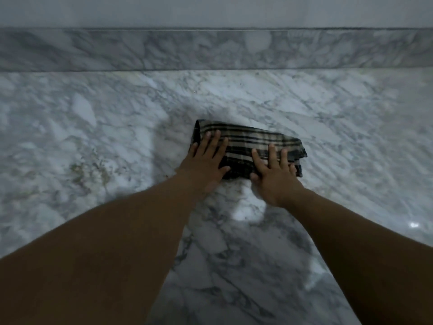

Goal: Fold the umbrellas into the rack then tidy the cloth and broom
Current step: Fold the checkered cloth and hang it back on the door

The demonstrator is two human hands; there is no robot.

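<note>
Currently you are in the cloth stage of the task, and the striped cloth (pixel 251 143) serves as the reference for every position below. It lies on the marble floor (pixel 93 137) as a compact folded bundle, a short way in front of the marble skirting (pixel 210 50) that runs along the base of the wall. Your left hand (pixel 206 158) lies flat on the left end of the cloth, fingers straight and spread, gripping nothing; only its palm and fingers press down. Your right hand (pixel 274 171) lies flat on the near right part of the cloth in the same manner, fingers extended, with no fold pinched between them. Judge the cloth as folded and now being pressed or smoothed (the frame is slightly blurred, so the number of folds cannot be determined). The right end of the cloth shows a loose dark corner projecting beyond your right hand, which suggests that one more tuck may be required. No umbrella, rack or broom appears anywhere around the cloth, so the umbrella step cannot be confirmed from this view. Treat the broom as outstanding, and treat final placement of the cloth as not yet done.
</note>
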